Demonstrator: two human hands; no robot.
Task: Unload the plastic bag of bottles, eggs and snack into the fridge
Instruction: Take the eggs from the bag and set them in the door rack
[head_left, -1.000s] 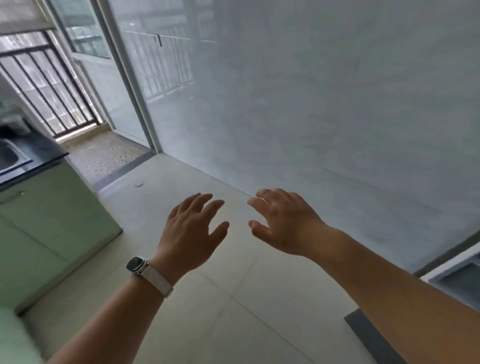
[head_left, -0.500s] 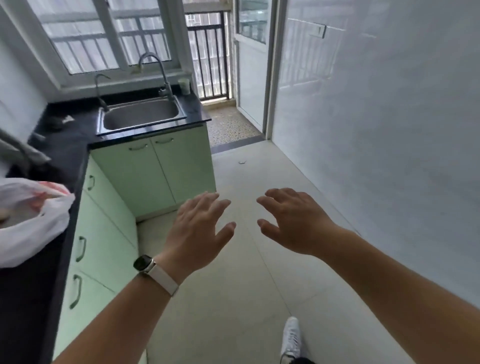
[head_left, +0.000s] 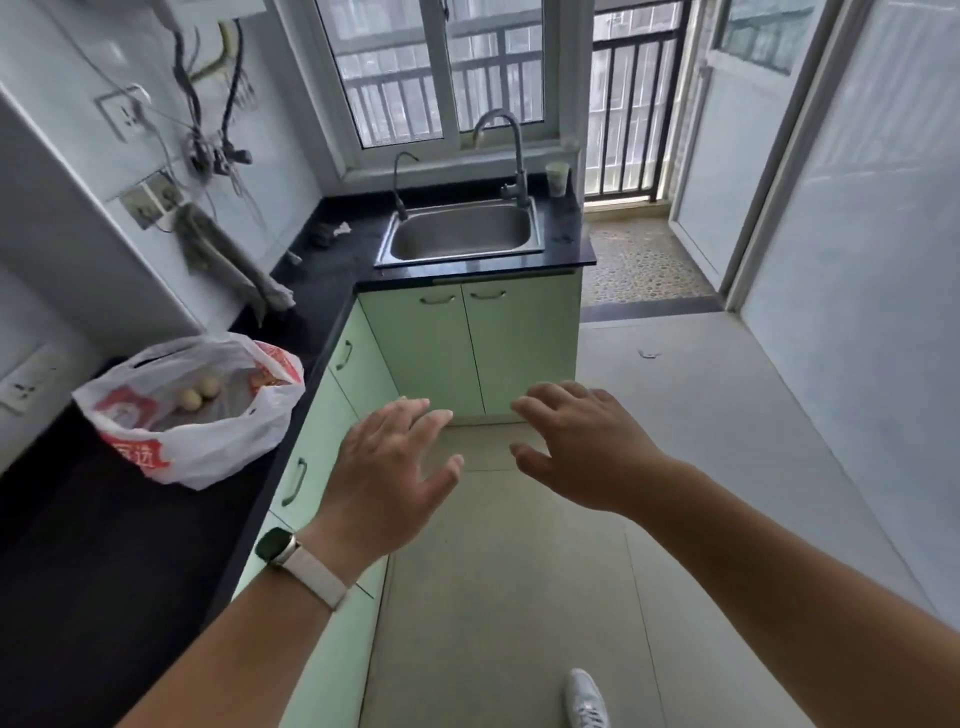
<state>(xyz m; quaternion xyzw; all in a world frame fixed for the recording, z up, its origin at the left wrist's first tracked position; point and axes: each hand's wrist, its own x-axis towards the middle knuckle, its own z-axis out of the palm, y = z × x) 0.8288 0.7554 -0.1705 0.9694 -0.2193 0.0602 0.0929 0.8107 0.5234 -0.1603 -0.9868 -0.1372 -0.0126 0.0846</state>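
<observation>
A thin, crinkled white plastic bag (head_left: 208, 441) with red print slumps open on the glossy black counter (head_left: 104, 545), well left of both hands. Two smooth, pale, rounded eggs (head_left: 200, 394) show inside. The left hand (head_left: 387, 467) and right hand (head_left: 582, 447) hover over the pale tiled floor (head_left: 519, 597), fingers spread wide, holding nothing. A steel sink (head_left: 462, 234) sits above matte green cabinets (head_left: 441, 353). Since half a second ago the view has swung left, and the bag now shows whole.
</observation>
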